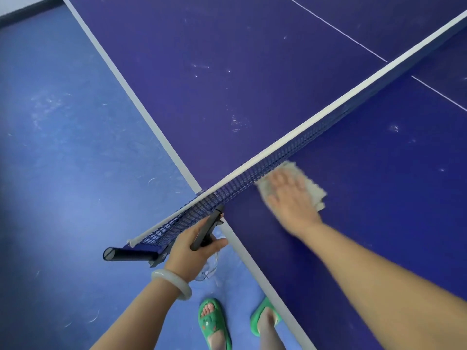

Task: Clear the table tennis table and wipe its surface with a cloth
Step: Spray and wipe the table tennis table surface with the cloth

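Wiping along the net, right hand presses the cloth with straight fingers near the worktop's side edge; left hand grips the net post. Firm overlapping strokes should lift dust.

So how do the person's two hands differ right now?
The left hand curls round the dark net post just past the edge of the table; the right hand lies flat on a pale cloth on that table. The left hand looks sharp; the right hand is blurred. The left wrist wears a pale bangle; the right wrist is bare. Both hands are close to the net.
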Motion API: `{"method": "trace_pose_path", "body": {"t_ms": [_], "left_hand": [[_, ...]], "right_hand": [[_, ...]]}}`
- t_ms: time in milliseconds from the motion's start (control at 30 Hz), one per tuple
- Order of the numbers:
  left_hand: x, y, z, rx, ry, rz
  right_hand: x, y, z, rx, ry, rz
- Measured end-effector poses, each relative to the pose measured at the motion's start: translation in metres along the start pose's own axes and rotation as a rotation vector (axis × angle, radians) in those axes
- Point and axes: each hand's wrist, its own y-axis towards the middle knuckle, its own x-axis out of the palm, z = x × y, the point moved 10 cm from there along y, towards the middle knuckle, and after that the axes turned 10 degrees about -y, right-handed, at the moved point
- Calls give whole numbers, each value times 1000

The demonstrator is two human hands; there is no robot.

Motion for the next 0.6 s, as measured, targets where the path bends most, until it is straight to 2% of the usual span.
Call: {"method": "trace_pose_path", "body": {"t_ms": [100, 167, 233, 333, 400, 467, 600], "left_hand": [[-1, -4, 2, 3, -16, -3], [1, -7, 5, 15, -29, -9], [6, -7, 8, 26, -25, -27], [12, -6, 11, 28, -4, -52], [13, -4, 17, 44, 12, -63], [13, -4, 23, 66, 28, -65], [15, -5, 23, 54, 31, -62]], "right_hand": [[14, 2, 94, 526, 109, -119], [20, -11, 86, 731, 215, -133], [13, -20, 26, 631, 197, -43], [5, -56, -78, 169, 80, 47], [10, -74, -77, -24, 57, 18], [19, -76, -29, 23, -14, 5], [35, -77, 91, 552, 68, -104]]}}
